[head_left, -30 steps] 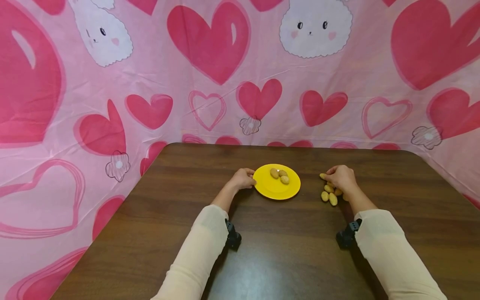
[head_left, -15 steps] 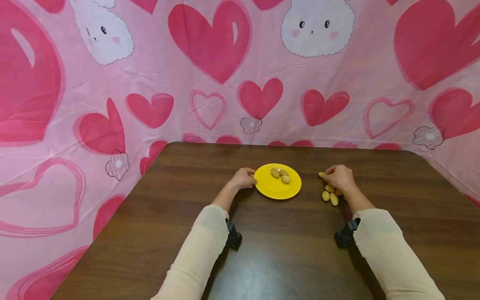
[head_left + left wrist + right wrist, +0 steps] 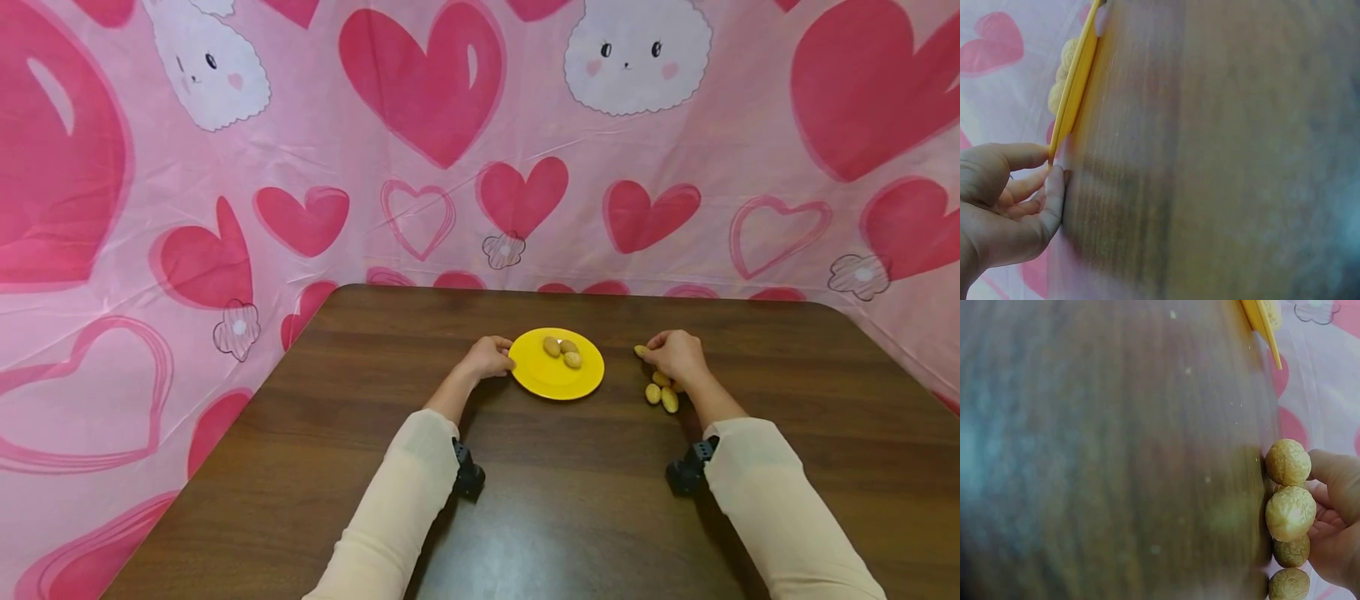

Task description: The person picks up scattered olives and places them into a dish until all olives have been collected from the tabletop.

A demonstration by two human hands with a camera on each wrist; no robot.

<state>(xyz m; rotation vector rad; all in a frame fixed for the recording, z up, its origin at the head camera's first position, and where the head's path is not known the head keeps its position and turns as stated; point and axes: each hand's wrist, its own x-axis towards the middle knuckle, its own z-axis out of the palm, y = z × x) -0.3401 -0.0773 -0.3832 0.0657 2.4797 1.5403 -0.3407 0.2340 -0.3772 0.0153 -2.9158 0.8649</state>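
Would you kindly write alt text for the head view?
A person's left hand grips a yellow plate bearing three walnut-like nuts; the right hand pinches another nut near several more nuts on a brown table. Behind hangs a pink heart-patterned cloth.

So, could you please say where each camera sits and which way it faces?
Head: worn there, facing forward and down over the table; left hand, right hand, sleeves show.
Left wrist: worn there, facing the yellow plate; left hand shows.
Right wrist: worn there, facing walnut-like pieces; right hand shows.
Both wrist views share the yellow plate.
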